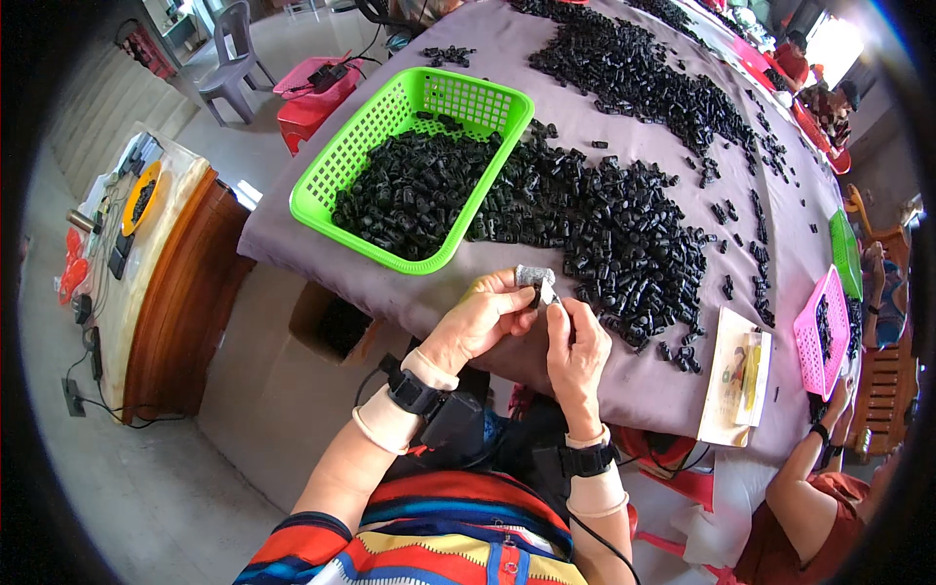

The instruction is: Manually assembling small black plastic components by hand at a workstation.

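Observation:
My left hand is closed, pinching a small black plastic part between thumb and forefinger. A grey wrap covers the tip of that forefinger. Just to the right, my right hand grips a thin, pale, blade-like tool, its tip against or very near the part; its exact kind is too small to tell. Beyond both hands, a heap of similar black parts spreads over the mauve tablecloth. A green perforated basket at the left holds many more.
A card with a yellow item lies to the right. Past it stand a pink basket and a green basket. A co-worker's arm reaches in at lower right. An open carton sits below the table's left edge.

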The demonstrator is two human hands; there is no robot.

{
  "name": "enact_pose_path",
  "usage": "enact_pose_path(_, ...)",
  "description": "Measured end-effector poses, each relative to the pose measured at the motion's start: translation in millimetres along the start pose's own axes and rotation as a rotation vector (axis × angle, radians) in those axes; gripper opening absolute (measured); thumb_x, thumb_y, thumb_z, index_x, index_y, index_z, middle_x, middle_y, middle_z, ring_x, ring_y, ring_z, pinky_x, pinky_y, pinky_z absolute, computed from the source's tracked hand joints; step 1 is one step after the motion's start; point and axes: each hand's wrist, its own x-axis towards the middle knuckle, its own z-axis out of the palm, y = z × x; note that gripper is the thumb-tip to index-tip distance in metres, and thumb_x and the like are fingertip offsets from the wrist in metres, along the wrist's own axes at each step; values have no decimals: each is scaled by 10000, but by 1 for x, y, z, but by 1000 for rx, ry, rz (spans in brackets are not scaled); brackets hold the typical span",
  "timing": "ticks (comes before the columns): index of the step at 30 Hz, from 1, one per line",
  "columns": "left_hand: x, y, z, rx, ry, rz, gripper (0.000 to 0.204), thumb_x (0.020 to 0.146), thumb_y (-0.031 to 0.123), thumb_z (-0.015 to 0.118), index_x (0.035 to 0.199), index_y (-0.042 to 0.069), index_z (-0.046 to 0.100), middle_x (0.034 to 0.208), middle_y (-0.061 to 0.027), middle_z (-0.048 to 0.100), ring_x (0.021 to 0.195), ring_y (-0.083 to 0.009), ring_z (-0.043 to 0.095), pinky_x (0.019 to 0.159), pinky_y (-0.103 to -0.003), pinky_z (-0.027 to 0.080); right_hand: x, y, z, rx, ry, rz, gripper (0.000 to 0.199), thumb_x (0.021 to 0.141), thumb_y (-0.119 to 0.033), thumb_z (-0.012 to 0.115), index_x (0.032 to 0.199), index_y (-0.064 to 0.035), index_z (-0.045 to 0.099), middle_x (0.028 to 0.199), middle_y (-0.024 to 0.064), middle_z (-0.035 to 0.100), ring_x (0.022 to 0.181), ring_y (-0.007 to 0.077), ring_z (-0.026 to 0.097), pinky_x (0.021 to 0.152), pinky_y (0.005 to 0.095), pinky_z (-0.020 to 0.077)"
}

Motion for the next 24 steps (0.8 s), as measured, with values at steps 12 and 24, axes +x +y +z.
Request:
enact_pose_path(12,-29,67,37,455,163,357,177,871,70,538,1032,42,608,679,15,534,554,-56,494,476,-182,387,-3,5,-6,290,59,261,200,900,-195,551,894,-1,596,630,-11,498,586,56,398,519,223,350)
enact_pose_path(24,8,49,35,1159,381,762,148,790,33,612,935,41,639,708,-2,564,586,-40,506,514,-188,402,-6,12,-6,535,108,346,217,922,-208,524,897,-4,592,641,-47,460,599,32,372,526,189,317)
